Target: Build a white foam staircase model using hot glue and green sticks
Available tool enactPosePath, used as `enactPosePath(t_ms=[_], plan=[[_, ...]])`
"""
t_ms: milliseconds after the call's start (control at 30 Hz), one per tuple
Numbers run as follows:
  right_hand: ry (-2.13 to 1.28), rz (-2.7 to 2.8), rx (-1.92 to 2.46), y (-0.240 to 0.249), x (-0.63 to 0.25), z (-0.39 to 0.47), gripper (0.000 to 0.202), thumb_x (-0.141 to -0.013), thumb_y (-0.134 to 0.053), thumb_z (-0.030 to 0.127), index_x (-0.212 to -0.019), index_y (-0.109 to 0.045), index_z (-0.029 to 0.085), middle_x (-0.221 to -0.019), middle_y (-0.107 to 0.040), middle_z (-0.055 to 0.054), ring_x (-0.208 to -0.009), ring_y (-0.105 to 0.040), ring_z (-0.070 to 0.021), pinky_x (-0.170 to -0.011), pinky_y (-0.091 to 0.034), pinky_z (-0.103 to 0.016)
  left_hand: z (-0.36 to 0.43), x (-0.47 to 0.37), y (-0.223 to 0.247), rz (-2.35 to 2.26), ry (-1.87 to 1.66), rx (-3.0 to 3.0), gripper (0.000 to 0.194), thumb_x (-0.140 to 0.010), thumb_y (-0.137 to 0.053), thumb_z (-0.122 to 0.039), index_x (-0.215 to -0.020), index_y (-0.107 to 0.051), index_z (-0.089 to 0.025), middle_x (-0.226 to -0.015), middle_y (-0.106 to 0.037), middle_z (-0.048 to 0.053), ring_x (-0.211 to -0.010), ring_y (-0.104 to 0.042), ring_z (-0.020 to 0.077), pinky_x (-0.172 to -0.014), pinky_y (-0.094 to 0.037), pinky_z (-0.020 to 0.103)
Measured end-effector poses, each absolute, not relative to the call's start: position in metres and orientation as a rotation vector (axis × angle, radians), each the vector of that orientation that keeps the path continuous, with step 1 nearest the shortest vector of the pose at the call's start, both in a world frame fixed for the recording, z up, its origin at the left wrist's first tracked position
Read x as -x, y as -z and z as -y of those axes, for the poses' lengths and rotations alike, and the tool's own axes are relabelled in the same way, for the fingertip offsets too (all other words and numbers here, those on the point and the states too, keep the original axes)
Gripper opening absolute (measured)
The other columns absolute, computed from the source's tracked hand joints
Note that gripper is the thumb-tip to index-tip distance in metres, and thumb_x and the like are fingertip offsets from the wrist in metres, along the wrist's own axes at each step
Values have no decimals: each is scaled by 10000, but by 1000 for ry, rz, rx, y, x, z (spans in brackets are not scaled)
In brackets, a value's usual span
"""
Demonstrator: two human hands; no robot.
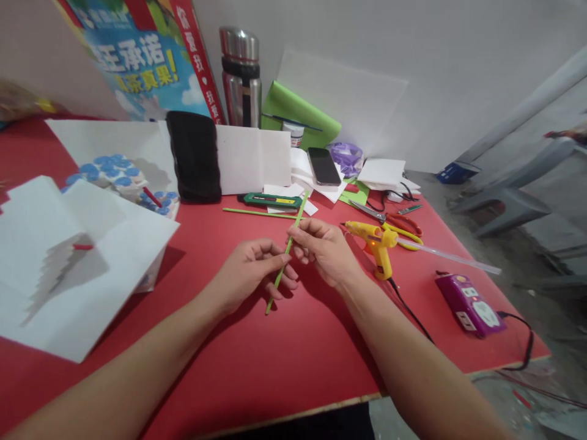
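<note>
Between my two hands a thin green stick point(277, 282), which may be rolled paper, slants above the red table point(257, 366). My left hand point(254, 269) pinches its middle between thumb and fingers. Higher up the stick, my right hand point(318, 247) grips it with thumb and forefinger. A second green stick point(257, 212) lies flat on the table beyond my hands, just in front of a green utility knife point(270, 200). To the right of my right hand stands a yellow glue gun point(378, 244) with a clear glue stick in its back and a small light glowing.
Red- and yellow-handled scissors point(389, 220) and a purple power strip point(470, 305) lie to the right. At the left sits a folded white paper piece point(114, 263). Behind are a black object point(193, 156), a steel flask point(241, 79), a phone point(324, 166) and green paper point(300, 110).
</note>
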State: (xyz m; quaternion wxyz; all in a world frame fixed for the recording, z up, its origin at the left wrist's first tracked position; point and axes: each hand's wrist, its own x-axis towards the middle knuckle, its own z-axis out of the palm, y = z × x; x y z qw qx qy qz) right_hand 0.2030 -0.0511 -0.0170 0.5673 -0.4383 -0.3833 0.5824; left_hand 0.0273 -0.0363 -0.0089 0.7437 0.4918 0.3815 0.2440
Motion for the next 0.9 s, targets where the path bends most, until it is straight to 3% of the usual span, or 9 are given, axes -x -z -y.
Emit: enactPosePath(t_ms=[300,500,900], plan=[[-1385,867,1043,12,-203,51,294,-747,-905,384,-744,-702,171,-543,-650,28,-460,-523,-70,-457,-429,-180,36,-27,8,-801,-538,-1036,269,-866,-770,-387,-846,-679,-135,-768,-793,146,-629,-778,256,-459,-573,259],[-1422,704,976,11,-207,48,317,-645,-959,365,-751,-744,158,-573,-617,43,-464,-506,-54,-422,-392,-163,33,-28,9,-853,-576,-989,210,-872,-754,-322,-859,-661,-135,-772,-802,161,-607,-775,251,-449,-553,246],[-1456,623,975,10,-207,47,339,-612,-981,333,-696,-701,159,-601,-602,52,-448,-455,-35,-398,-323,-168,34,-26,10,-916,-719,-1004,283,-756,-885,-332,-750,-679,-139,-707,-784,103,-483,-683,173,-441,-551,257]])
